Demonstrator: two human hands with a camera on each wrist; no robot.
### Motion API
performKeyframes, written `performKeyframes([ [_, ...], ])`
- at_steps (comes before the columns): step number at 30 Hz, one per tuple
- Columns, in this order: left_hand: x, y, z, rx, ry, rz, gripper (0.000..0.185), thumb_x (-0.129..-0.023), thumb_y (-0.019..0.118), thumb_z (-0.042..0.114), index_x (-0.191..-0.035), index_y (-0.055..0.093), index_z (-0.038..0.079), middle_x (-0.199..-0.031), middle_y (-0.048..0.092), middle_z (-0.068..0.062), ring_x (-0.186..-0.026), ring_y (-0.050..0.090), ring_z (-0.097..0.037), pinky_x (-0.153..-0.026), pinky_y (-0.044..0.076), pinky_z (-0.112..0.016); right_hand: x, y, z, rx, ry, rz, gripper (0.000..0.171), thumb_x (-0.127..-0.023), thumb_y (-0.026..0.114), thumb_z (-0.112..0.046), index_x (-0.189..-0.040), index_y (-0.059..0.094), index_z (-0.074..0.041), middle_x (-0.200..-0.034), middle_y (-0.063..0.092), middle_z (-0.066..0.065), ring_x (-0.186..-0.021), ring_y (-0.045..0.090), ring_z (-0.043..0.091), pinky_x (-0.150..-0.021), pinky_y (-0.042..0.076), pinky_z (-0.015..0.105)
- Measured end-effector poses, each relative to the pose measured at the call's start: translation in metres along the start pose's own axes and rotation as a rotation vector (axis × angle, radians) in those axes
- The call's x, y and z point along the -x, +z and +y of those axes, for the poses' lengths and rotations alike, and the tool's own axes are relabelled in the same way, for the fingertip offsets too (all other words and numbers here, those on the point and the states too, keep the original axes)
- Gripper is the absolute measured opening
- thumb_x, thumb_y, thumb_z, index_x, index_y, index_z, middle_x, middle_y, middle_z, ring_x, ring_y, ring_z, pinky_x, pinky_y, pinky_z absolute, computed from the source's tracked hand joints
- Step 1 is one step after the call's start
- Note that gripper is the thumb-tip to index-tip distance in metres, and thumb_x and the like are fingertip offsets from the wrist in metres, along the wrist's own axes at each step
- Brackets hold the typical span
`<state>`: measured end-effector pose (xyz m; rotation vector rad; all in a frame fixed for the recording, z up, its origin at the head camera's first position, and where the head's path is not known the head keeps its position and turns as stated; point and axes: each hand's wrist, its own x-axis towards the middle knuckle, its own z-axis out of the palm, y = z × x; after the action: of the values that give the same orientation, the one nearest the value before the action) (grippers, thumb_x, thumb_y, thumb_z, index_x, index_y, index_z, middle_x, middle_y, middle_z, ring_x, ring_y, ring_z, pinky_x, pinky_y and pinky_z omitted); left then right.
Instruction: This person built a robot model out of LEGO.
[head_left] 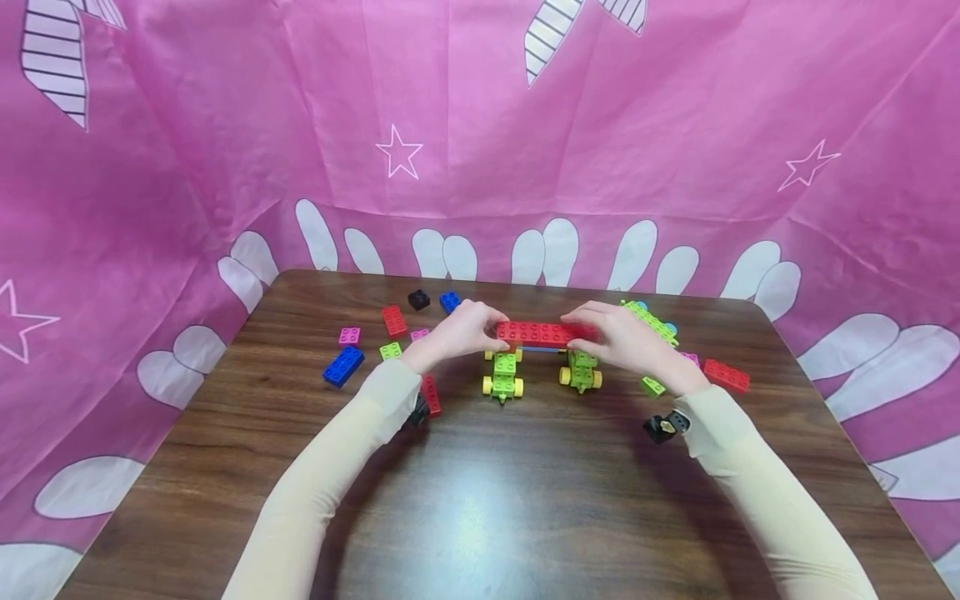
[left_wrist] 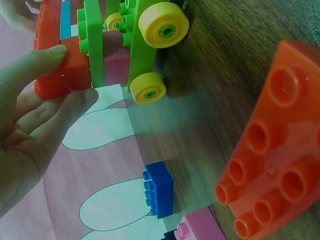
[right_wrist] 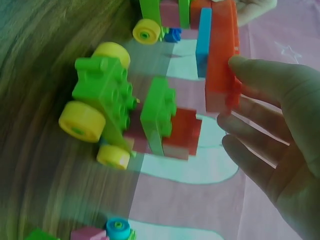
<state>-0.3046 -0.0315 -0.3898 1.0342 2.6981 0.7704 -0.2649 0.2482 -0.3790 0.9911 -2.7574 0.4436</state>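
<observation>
A long red brick (head_left: 536, 334) spans between both hands. My left hand (head_left: 461, 332) pinches its left end, thumb on one side and fingers on the other. My right hand (head_left: 626, 337) grips its right end. Under the left end stands a green wheeled base (head_left: 503, 379) with yellow wheels, stacked with pink, green and red bricks. A similar right wheeled base (head_left: 581, 372) carries a pink brick, a green brick (right_wrist: 157, 117) and a short red brick (right_wrist: 185, 132). In the right wrist view the long brick's right end is apart from that stack. A blue piece (right_wrist: 202, 42) lies against its underside.
Loose bricks lie at the left, among them a blue brick (head_left: 343, 366), a pink brick (head_left: 349, 336) and a red brick (head_left: 393, 321). To the right are a red brick (head_left: 726, 376), a green piece with blue wheels (head_left: 651, 322) and black pieces (head_left: 666, 427). A pink curtain (head_left: 480, 167) hangs behind.
</observation>
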Motion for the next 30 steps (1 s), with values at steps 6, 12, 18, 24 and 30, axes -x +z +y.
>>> performKeyframes([
  [6, 0.001, 0.000, 0.000, -0.012, 0.008, 0.010, 0.031, -0.088, 0.076, 0.024, -0.114, 0.073, 0.008, -0.095, 0.077, -0.003, -0.074, 0.056, -0.009, -0.074, 0.048, -0.020, 0.012, -0.007, 0.011, -0.002, -0.009, 0.065, 0.036, -0.087, 0.076, -0.019, -0.119, 0.069, -0.002, -0.113, 0.073, 0.011, -0.102, 0.070, 0.026, -0.085, 0.057, 0.044],
  [12, 0.001, 0.000, 0.001, -0.016, 0.010, 0.006, 0.031, -0.088, 0.076, 0.024, -0.114, 0.073, 0.008, -0.093, 0.077, -0.003, -0.072, 0.054, -0.009, -0.072, 0.045, -0.019, 0.021, -0.009, 0.024, -0.026, 0.054, 0.058, 0.034, -0.088, 0.074, -0.015, -0.120, 0.069, -0.004, -0.117, 0.072, 0.014, -0.109, 0.067, 0.031, -0.091, 0.055, 0.049],
  [18, 0.000, 0.001, 0.000, -0.023, 0.021, 0.006, 0.032, -0.088, 0.076, 0.025, -0.115, 0.073, 0.007, -0.095, 0.077, -0.003, -0.075, 0.056, -0.010, -0.076, 0.049, -0.021, 0.024, -0.002, 0.039, -0.045, 0.152, -0.006, 0.038, -0.088, 0.075, -0.016, -0.122, 0.067, -0.002, -0.118, 0.071, 0.015, -0.113, 0.065, 0.033, -0.095, 0.053, 0.052],
  [24, 0.000, 0.002, -0.001, -0.020, 0.037, 0.017, 0.029, -0.087, 0.076, 0.024, -0.111, 0.074, 0.007, -0.093, 0.077, -0.004, -0.078, 0.064, -0.010, -0.079, 0.054, -0.024, 0.024, 0.002, 0.047, -0.075, 0.193, -0.045, 0.038, -0.088, 0.074, -0.019, -0.122, 0.068, -0.001, -0.118, 0.072, 0.016, -0.113, 0.065, 0.034, -0.093, 0.054, 0.052],
  [30, 0.000, 0.001, 0.000, -0.009, 0.019, 0.015, 0.030, -0.087, 0.077, 0.025, -0.112, 0.074, 0.008, -0.097, 0.078, -0.004, -0.083, 0.067, -0.012, -0.084, 0.056, -0.027, 0.024, 0.004, 0.047, -0.092, 0.191, -0.054, 0.033, -0.090, 0.073, -0.017, -0.120, 0.069, -0.002, -0.116, 0.073, 0.015, -0.111, 0.067, 0.033, -0.090, 0.055, 0.051],
])
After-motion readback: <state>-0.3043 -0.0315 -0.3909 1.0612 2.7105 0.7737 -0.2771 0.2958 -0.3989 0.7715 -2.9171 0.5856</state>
